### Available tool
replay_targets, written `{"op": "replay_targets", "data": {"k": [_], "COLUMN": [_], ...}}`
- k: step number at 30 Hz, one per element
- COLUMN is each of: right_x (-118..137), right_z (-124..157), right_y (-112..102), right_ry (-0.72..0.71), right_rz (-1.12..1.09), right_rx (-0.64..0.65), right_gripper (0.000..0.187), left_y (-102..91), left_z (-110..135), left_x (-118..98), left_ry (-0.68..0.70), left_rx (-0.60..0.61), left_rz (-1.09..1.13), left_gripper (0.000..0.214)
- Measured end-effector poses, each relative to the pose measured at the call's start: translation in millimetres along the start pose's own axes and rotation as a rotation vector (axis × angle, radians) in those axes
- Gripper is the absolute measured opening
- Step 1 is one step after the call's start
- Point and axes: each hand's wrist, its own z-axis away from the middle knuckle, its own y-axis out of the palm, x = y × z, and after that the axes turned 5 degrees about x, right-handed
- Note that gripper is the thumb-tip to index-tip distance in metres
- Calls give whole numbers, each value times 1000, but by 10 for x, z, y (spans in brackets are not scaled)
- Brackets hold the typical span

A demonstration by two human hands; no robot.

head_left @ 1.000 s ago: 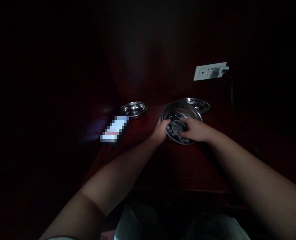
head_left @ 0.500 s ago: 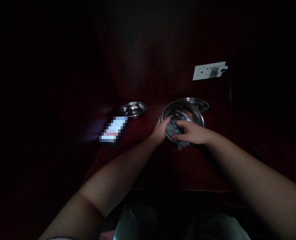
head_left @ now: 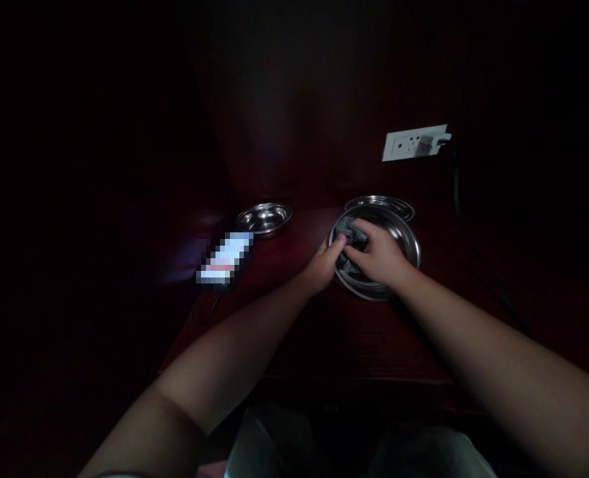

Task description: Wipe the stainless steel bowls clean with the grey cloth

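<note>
A round steel dish (head_left: 406,244) lies on a dark red wooden table (head_left: 364,332). My left hand (head_left: 323,267) grips the dish's left rim with fingers closed on it. My right hand (head_left: 381,255) presses a grey patterned cloth (head_left: 350,238) into the inside of the dish, fingers curled over it. The cloth shows only in part between my two hands.
A second steel dish (head_left: 380,201) sits just behind the one I hold. A smaller steel dish (head_left: 264,218) stands to the left, with a lit phone (head_left: 226,257) and its cable beside it. A white wall socket (head_left: 414,142) with a plugged charger is behind, at the right.
The dish has gone from tilted up toward me to lying flatter. My right hand and the cloth moved from the near rim up to the far inside of the dish.
</note>
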Motion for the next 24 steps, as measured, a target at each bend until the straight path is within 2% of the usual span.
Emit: {"op": "replay_targets", "data": {"k": [18, 24], "right_x": [-66, -54], "right_z": [-30, -31], "right_y": [-40, -48], "right_ry": [27, 21], "right_rz": [103, 101], "right_rx": [-132, -142], "right_gripper": [17, 16], "left_y": [81, 79], "left_z": [49, 55], "left_x": [-41, -43], "left_ry": [-88, -78], "left_rx": [-77, -52], "left_rz": [39, 26], "left_gripper": [43, 45]}}
